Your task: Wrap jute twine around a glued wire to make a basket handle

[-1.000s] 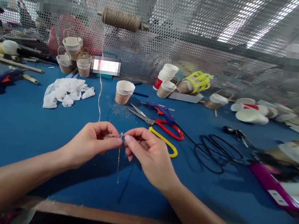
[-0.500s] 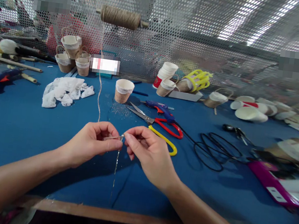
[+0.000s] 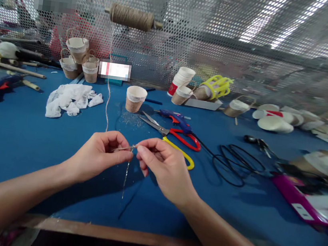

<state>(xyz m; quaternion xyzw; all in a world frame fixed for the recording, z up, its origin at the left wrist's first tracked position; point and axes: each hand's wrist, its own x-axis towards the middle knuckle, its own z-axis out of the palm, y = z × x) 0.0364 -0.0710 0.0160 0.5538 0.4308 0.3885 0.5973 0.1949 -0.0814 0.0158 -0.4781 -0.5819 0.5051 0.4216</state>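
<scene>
A short length of jute twine (image 3: 123, 148) lay between the two hands, its long axis running nearly left to right and rising slightly toward the right. The left hand (image 3: 101, 155) had it pinched between thumb and forefinger, with the remaining fingers curled behind. The right hand (image 3: 164, 163) appeared to be pinched on the twine's other end, thumb against forefinger, though the tips hid exactly what lay between them. The fingertips of both hands almost met, and in that narrow gap a shiny metallic thread (image 3: 125, 178) crossed the twine. Its long axis was close to upright, so it stood nearly square to the twine and dangled below the grip, its lower end loose over the blue tabletop (image 3: 35, 154). The crossing sat just beside both sets of fingertips, so neither hand was clearly nearer; whether it was knotted or only looped was too small to tell. Beyond the left hand, a feed line of twine (image 3: 107, 109) dropped from the spool (image 3: 131, 17) and passed out of sight behind that hand; its join with the pinched length was hidden. The scissors (image 3: 163, 130) lay past the right hand, blades pointing away to the left, near the blue glue gun (image 3: 176, 120).
</scene>
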